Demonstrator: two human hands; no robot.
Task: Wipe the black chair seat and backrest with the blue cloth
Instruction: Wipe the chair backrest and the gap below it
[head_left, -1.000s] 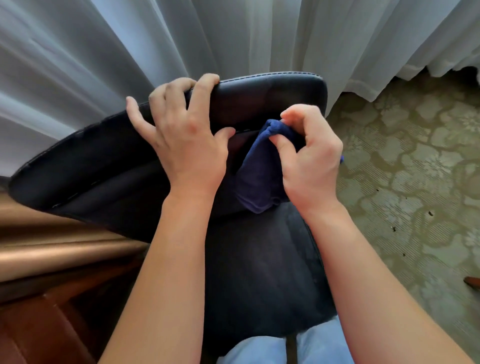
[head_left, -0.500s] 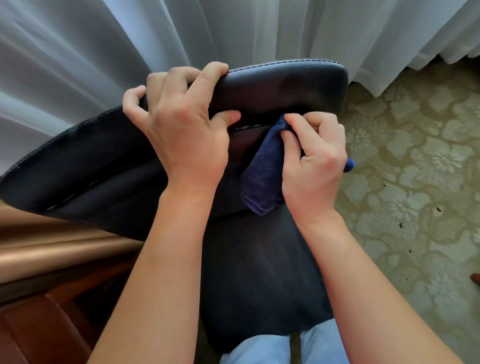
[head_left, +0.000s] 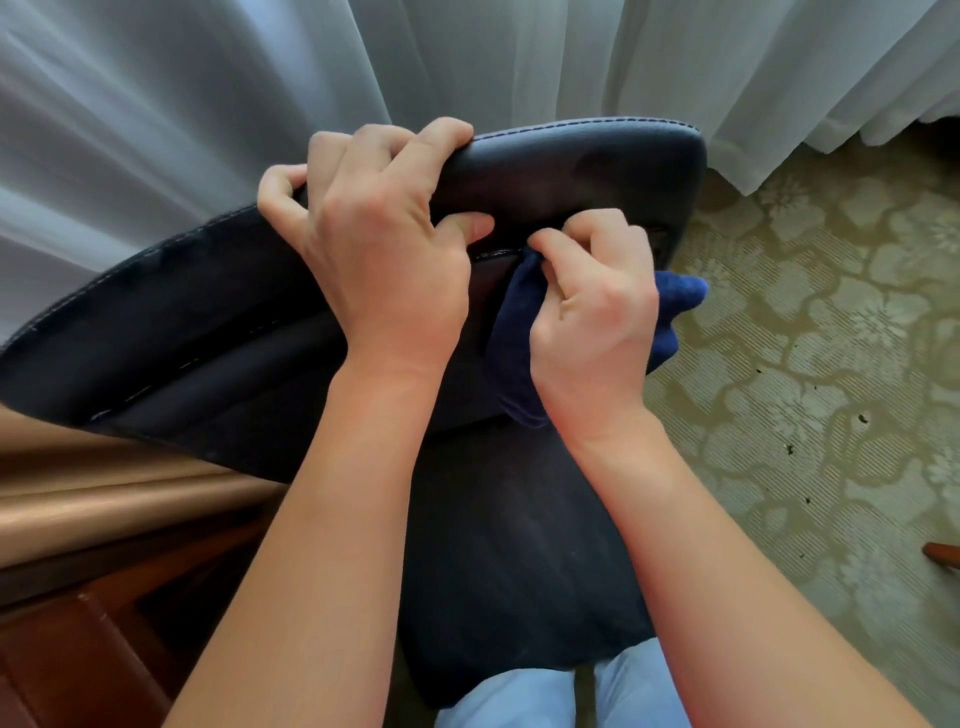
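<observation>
Left hand (head_left: 379, 249) grips the backrest (head_left: 582, 171) top edge; right hand (head_left: 592, 322) pinches the blue cloth (head_left: 511, 332) against it.

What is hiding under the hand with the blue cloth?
Under the right hand you see the blue cloth bunched against the black chair's backrest. The middle of the cloth and the backrest beneath it are covered.

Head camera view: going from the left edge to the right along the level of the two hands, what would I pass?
White curtain → left hand gripping the backrest → right hand holding the blue cloth → patterned carpet.
</observation>
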